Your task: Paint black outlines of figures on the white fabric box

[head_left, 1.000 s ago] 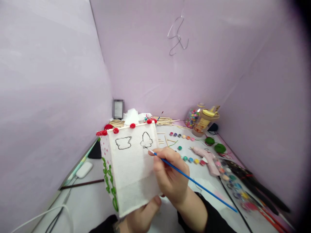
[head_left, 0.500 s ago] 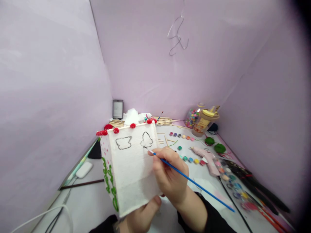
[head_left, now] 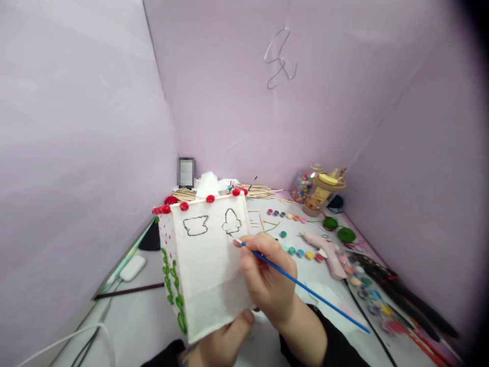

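A white box (head_left: 214, 275) is held up and tilted in front of me, with red knobs along its top rim and green looped vines on its left side. Two black butterfly outlines, one at left and one at right, mark its front face. Under the bottom edge, my left hand (head_left: 225, 339) grips the box, thumb in front and the other fingers hidden. My right hand (head_left: 269, 275) pinches a thin blue paintbrush (head_left: 305, 288) near its bristles. The brush tip lies just below the right butterfly outline, at or very close to the surface.
To the right lie a pink glue gun (head_left: 326, 252), paint pots (head_left: 301, 253), green yarn balls (head_left: 346, 234) and black-handled pliers (head_left: 405, 290). A lidded cup (head_left: 323, 193) and a jar of colourful beads (head_left: 302, 186) stand behind. Wooden sticks (head_left: 260, 191) lie at the back; a white charger (head_left: 133, 268) is left.
The brush tip has shifted very slightly below the right butterfly outline. Both hands keep the same grips, and the whole view has moved a little.
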